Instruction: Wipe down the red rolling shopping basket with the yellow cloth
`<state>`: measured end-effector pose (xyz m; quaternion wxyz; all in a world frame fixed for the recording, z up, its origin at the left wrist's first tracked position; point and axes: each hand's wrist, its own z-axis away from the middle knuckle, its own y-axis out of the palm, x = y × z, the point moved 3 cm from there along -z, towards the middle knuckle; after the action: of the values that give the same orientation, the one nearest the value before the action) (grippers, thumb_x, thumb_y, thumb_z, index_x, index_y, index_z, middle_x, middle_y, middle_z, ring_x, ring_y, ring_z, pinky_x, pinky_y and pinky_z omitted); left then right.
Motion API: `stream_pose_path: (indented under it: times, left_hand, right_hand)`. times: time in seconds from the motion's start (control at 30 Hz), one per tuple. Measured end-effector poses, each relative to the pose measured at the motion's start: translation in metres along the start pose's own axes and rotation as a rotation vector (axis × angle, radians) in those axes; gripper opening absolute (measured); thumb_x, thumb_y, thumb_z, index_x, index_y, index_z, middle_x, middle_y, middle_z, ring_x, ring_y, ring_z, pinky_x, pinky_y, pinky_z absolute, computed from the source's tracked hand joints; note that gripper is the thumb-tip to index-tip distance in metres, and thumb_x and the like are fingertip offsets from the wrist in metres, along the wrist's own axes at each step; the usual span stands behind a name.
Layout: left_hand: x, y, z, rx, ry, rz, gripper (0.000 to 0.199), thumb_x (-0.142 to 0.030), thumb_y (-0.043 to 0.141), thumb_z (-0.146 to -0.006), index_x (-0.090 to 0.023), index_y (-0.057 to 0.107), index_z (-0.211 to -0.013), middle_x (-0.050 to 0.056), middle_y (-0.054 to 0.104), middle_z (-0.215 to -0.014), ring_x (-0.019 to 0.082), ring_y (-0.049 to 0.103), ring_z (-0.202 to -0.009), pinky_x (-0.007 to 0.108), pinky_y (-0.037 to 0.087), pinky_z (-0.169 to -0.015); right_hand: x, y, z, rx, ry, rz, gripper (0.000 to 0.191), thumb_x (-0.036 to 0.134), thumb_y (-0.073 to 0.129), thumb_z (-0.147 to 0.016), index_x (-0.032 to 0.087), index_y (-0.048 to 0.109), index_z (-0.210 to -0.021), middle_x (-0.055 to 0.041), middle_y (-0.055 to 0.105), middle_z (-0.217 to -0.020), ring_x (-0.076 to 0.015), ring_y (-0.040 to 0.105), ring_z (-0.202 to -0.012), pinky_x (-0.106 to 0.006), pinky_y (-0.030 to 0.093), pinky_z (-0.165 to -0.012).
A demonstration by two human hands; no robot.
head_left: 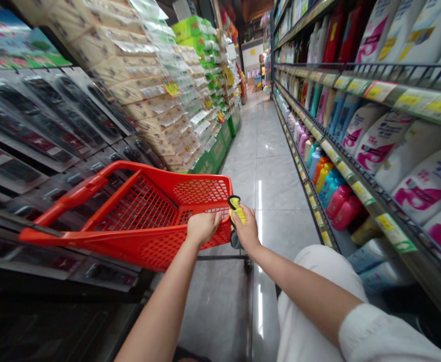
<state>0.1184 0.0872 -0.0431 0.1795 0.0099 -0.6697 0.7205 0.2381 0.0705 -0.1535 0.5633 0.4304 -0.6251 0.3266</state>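
A red plastic shopping cart (130, 239) stands across the aisle, its handle (73, 196) to the left and its narrower end near me. My left hand (202, 229) is closed over the cart's near rim, close to that end; the fingertips are partly hidden. Beside it, my right hand (247, 227) is closed around a yellow, black and grey item (236, 211) with a dark loop at its top. It hangs against the end of the cart, and its exact kind is unclear. The visible part of the basket holds nothing I can make out.
Shelves of shampoo bottles (427, 176) run along the right, with coloured bottles (324, 176) lower down. Stacked tissue packs (145, 85) rise on the left beyond hanging blister packs (47, 115). The tiled floor (269, 176) runs ahead between them.
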Motion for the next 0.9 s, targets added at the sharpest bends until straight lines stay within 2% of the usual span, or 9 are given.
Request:
stream_pose_path:
  times: [0.13, 0.3, 0.4, 0.5, 0.6, 0.73, 0.77, 0.83, 0.9]
  left_hand:
    - [0.000, 0.001, 0.009, -0.004, 0.048, 0.005, 0.072, -0.049, 0.012, -0.098, -0.016, 0.075, -0.088, 0.015, 0.075, -0.091, 0.026, 0.071, -0.088, 0.031, 0.046, -0.071]
    - [0.001, 0.006, 0.027, -0.015, 0.105, 0.020, 0.074, -0.050, 0.012, -0.098, -0.017, 0.077, -0.088, 0.016, 0.075, -0.085, 0.027, 0.071, -0.086, 0.033, 0.045, -0.070]
    - [0.000, 0.007, 0.033, -0.013, 0.128, 0.012, 0.074, -0.049, 0.012, -0.099, -0.018, 0.077, -0.087, 0.015, 0.075, -0.085, 0.029, 0.071, -0.085, 0.035, 0.046, -0.069]
    - [-0.003, 0.004, 0.031, -0.015, 0.104, 0.007, 0.073, -0.047, 0.012, -0.099, -0.017, 0.077, -0.088, 0.016, 0.075, -0.086, 0.030, 0.071, -0.086, 0.036, 0.047, -0.070]
    - [-0.003, 0.001, 0.022, -0.006, 0.061, 0.009, 0.069, -0.046, 0.014, -0.098, -0.016, 0.076, -0.090, 0.017, 0.075, -0.089, 0.031, 0.071, -0.088, 0.037, 0.048, -0.071]
    - [-0.001, 0.001, 0.007, -0.003, 0.030, 0.020, 0.066, -0.047, 0.018, -0.098, -0.016, 0.076, -0.090, 0.017, 0.075, -0.093, 0.032, 0.070, -0.091, 0.037, 0.049, -0.073]
    - [0.000, 0.002, 0.004, -0.004, 0.027, 0.026, 0.066, -0.047, 0.018, -0.098, -0.016, 0.076, -0.090, 0.017, 0.075, -0.093, 0.032, 0.070, -0.092, 0.037, 0.049, -0.074]
    - [0.001, 0.002, 0.001, -0.010, 0.014, 0.029, 0.067, -0.047, 0.017, -0.098, -0.016, 0.076, -0.089, 0.016, 0.075, -0.094, 0.031, 0.070, -0.092, 0.036, 0.049, -0.075]
    - [0.001, 0.002, 0.001, -0.011, 0.010, 0.020, 0.068, -0.047, 0.017, -0.098, -0.016, 0.076, -0.090, 0.016, 0.075, -0.094, 0.030, 0.070, -0.093, 0.036, 0.049, -0.076]
  right_hand:
    - [0.016, -0.002, -0.032, 0.121, -0.089, 0.155, 0.030, 0.041, 0.058, -0.084, 0.023, 0.070, -0.104, -0.0060, 0.064, -0.101, -0.0214, 0.061, -0.098, -0.035, 0.046, -0.092]
    - [0.015, 0.006, -0.088, 0.118, -0.048, 0.268, 0.025, 0.030, 0.059, -0.083, 0.023, 0.071, -0.104, -0.0048, 0.066, -0.105, -0.0201, 0.061, -0.097, -0.033, 0.046, -0.089]
    - [0.017, 0.010, -0.104, 0.110, -0.043, 0.319, 0.026, 0.030, 0.054, -0.087, 0.023, 0.069, -0.108, -0.0048, 0.065, -0.105, -0.0188, 0.061, -0.096, -0.031, 0.046, -0.087]
    - [0.026, 0.008, -0.088, 0.144, -0.081, 0.431, 0.025, 0.032, 0.053, -0.089, 0.026, 0.069, -0.108, -0.0047, 0.062, -0.104, -0.0192, 0.061, -0.094, -0.030, 0.046, -0.084]
    - [0.034, 0.000, -0.048, 0.224, -0.130, 0.472, 0.022, 0.034, 0.055, -0.087, 0.028, 0.069, -0.103, -0.0038, 0.060, -0.101, -0.0193, 0.061, -0.091, -0.030, 0.046, -0.080]
    - [0.028, -0.009, 0.004, 0.310, -0.184, 0.178, 0.024, 0.039, 0.058, -0.084, 0.026, 0.067, -0.103, -0.0030, 0.061, -0.101, -0.0185, 0.060, -0.094, -0.030, 0.047, -0.085]
    - [0.021, -0.010, 0.010, 0.290, -0.145, 0.067, 0.027, 0.041, 0.058, -0.084, 0.024, 0.065, -0.103, -0.0031, 0.062, -0.101, -0.0182, 0.060, -0.093, -0.030, 0.047, -0.085]
    - [0.001, -0.011, 0.011, 0.156, 0.009, -0.101, 0.031, 0.044, 0.056, -0.082, 0.021, 0.063, -0.101, -0.0032, 0.065, -0.096, -0.0176, 0.061, -0.087, -0.030, 0.049, -0.081]
    - [-0.020, -0.006, 0.002, 0.033, 0.190, -0.158, 0.031, 0.044, 0.054, -0.079, 0.019, 0.062, -0.096, -0.0020, 0.066, -0.086, -0.0170, 0.060, -0.077, -0.029, 0.050, -0.073]
